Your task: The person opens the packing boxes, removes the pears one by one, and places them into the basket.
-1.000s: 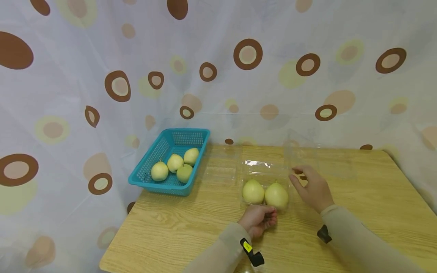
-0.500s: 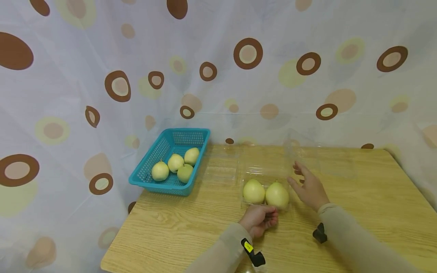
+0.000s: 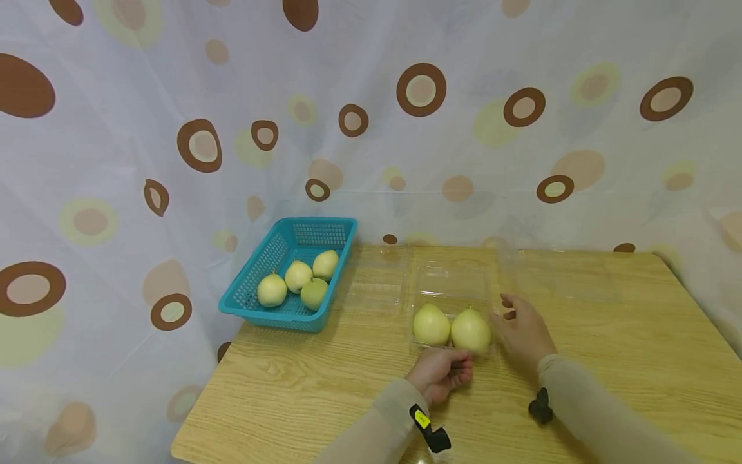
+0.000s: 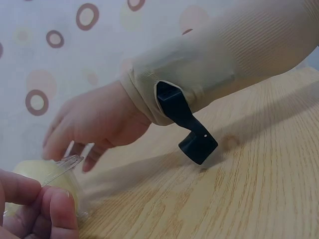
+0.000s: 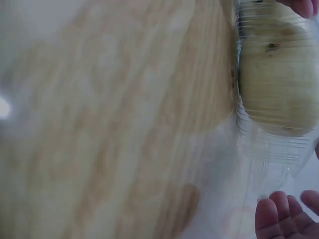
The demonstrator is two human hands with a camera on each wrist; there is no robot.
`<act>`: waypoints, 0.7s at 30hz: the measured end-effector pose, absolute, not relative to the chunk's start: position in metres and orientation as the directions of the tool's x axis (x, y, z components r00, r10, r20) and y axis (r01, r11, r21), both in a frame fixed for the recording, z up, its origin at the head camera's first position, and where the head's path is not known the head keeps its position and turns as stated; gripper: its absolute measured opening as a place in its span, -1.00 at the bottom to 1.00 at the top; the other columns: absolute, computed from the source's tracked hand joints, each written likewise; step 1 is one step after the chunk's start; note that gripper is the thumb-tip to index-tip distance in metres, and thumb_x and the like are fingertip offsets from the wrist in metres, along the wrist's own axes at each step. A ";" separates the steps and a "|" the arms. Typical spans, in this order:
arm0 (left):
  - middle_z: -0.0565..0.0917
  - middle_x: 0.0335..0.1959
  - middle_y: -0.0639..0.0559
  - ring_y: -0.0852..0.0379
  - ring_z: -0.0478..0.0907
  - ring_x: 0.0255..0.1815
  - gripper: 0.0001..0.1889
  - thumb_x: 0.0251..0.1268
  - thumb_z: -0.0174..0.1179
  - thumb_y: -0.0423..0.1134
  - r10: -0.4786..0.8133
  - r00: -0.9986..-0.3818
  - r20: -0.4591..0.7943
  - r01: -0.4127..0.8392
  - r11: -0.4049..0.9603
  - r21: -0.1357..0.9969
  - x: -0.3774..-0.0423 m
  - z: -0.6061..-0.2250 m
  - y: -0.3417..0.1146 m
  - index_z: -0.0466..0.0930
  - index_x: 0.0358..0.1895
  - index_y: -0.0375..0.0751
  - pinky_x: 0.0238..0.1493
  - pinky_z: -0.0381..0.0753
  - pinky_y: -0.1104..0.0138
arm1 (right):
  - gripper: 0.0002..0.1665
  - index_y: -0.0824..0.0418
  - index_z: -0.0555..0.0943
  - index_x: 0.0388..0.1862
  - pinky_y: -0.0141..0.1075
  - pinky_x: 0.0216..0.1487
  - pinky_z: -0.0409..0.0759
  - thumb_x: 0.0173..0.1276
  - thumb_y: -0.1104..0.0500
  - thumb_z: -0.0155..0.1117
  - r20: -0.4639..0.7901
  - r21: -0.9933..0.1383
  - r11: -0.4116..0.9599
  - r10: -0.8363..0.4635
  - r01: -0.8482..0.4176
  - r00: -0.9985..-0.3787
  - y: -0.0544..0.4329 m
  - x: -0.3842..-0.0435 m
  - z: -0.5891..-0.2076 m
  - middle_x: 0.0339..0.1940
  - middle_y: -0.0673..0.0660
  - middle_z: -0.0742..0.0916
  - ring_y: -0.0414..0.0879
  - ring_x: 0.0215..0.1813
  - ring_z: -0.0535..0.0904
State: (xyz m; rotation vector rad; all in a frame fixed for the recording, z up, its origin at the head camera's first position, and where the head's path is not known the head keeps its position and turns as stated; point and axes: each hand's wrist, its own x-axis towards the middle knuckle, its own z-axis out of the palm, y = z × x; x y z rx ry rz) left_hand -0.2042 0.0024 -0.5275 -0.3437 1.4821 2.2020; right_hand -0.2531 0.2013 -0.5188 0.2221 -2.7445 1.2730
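Two pale yellow-green pears (image 3: 431,325) sit side by side in a clear plastic clamshell box (image 3: 454,301) on the wooden table. Its clear lid (image 3: 455,278) is raised behind them. At the front edge, my left hand (image 3: 440,374) pinches the rim between thumb and finger; the left wrist view shows those fingertips (image 4: 30,191) on the clear plastic. My right hand (image 3: 524,330) is beside the box's right side, fingers loosely bent and spread from the thumb. In the right wrist view, its fingers (image 5: 269,214) are near the box's clear end, below a pear (image 5: 281,79).
A blue plastic basket (image 3: 232,299) with several pears stands at the left. Another clear box (image 3: 377,277) lies open between the basket and the pear box. A further clear box (image 3: 556,274) is at the back right, near the patterned curtain (image 3: 371,161).
My right hand first draws back a little, then lowers beside the box. The lid's outline now shows higher, and the clear box at the back right has shifted slightly right. The left hand stays put.
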 end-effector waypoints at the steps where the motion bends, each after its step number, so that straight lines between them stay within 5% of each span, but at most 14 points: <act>1: 0.59 -0.57 -0.02 0.21 0.53 -0.56 -0.88 0.20 0.19 -0.41 0.235 -0.862 -0.449 -0.505 -0.313 0.804 -0.204 -0.527 0.003 0.64 -0.32 -0.46 -0.52 0.54 0.46 | -0.23 0.42 0.20 0.41 0.09 0.01 0.53 0.48 -0.09 0.07 0.128 -0.754 0.639 -0.084 -0.152 -0.988 0.201 -0.252 -0.519 0.23 0.39 0.47 0.22 0.10 0.50; 11: 0.60 -0.55 -0.03 0.20 0.54 -0.54 -0.86 0.20 0.21 -0.40 0.231 -0.857 -0.461 -0.514 -0.309 0.800 -0.203 -0.526 0.003 0.65 -0.30 -0.46 -0.50 0.55 0.46 | -0.38 0.39 0.46 0.19 -0.24 -0.38 0.50 0.47 -0.11 0.06 -0.002 -0.782 0.622 -0.041 -0.024 -0.999 0.195 -0.248 -0.519 -0.31 0.18 0.66 -0.05 -0.33 0.55; 21: 0.61 -0.55 -0.02 0.20 0.55 -0.53 -0.90 0.19 0.22 -0.39 0.228 -0.860 -0.456 -0.509 -0.322 0.798 -0.205 -0.528 0.004 0.66 -0.36 -0.40 -0.49 0.56 0.45 | -0.48 0.41 0.47 0.15 -0.24 -0.30 0.53 0.51 -0.01 0.02 -0.083 -0.837 0.544 -0.038 0.050 -0.996 0.190 -0.251 -0.517 -0.12 0.26 0.66 0.00 -0.20 0.54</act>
